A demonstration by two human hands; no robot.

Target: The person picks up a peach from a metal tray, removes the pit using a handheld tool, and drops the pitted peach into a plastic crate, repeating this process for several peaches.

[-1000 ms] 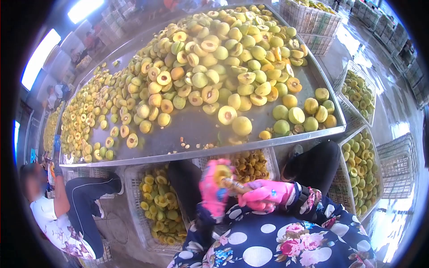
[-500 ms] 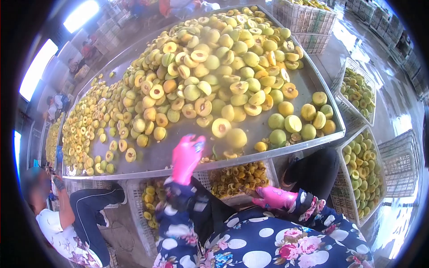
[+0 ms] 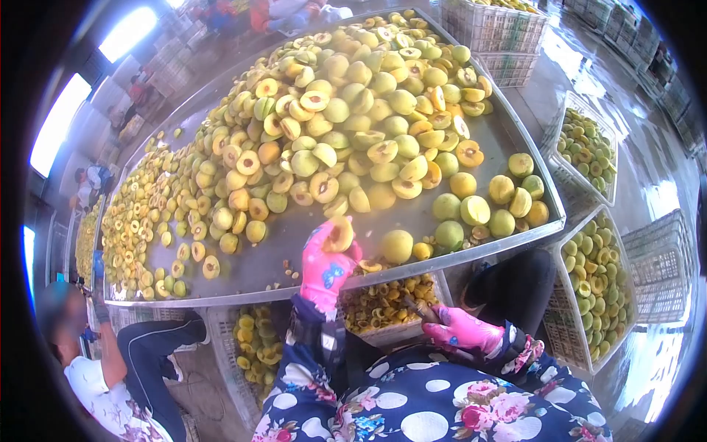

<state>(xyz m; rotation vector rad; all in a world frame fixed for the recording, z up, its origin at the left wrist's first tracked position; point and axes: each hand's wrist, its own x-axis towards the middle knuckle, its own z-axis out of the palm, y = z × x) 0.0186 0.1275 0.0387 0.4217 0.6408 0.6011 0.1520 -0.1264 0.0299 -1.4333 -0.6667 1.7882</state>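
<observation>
My left hand, in a pink glove, grips a peach half with thumb and fingers at the table's near edge. Its flesh is yellow, and the hand is raised just over the metal surface. My right hand, also gloved in pink, is low in front of my body, its fingers wrapped round a small narrow knife-like tool that points up and left. A whole yellow peach lies right of my left hand. Behind it rises a big heap of peaches, many cut open with the stone hollow showing.
The metal table's raised rim runs before me. Below it stands a crate of brownish peach scraps, with a crate of peaches to its left. More full crates stand right. A co-worker sits at left.
My left hand has moved right and now holds a peach half; before, it was over the table with fingers curled. The cut peach near the edge has left its place. My right hand's tool shows more clearly.
</observation>
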